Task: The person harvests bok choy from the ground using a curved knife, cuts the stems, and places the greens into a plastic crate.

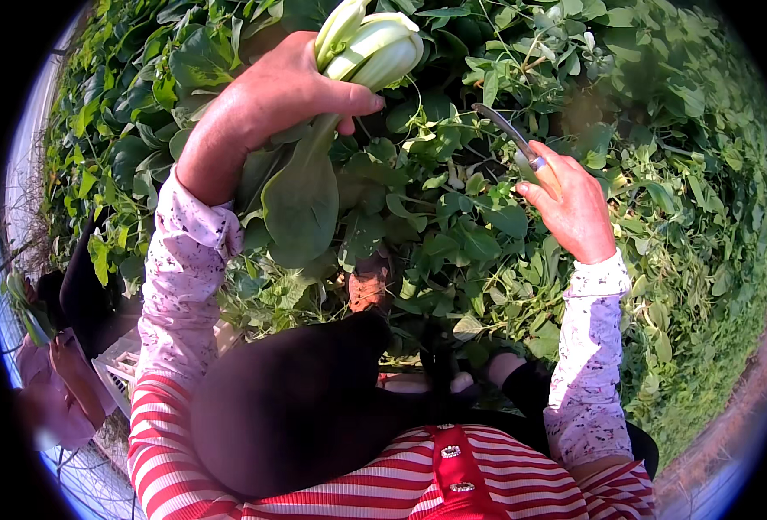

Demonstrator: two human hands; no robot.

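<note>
My left hand (292,84) grips a head of bok choy (386,55) around its pale stalks, the cut base pointing away and up. One broad green leaf (305,195) hangs down below my wrist toward my knee. In my right hand (568,198) is a curved harvesting knife (513,133) with a wooden handle, its blade pointing up and to the left. A gap with green foliage separates the blade from the bok choy. Beneath both hands spread low leafy plants (481,227); the ends of my left fingers are hidden behind the stalks.
At the left, another person (65,390) in pink holds leafy greens (29,312). A white plastic crate (120,364) stands beside my left arm. My bent knee (279,403) rises below the leaves. Brown soil (727,422) borders the bed at lower right.
</note>
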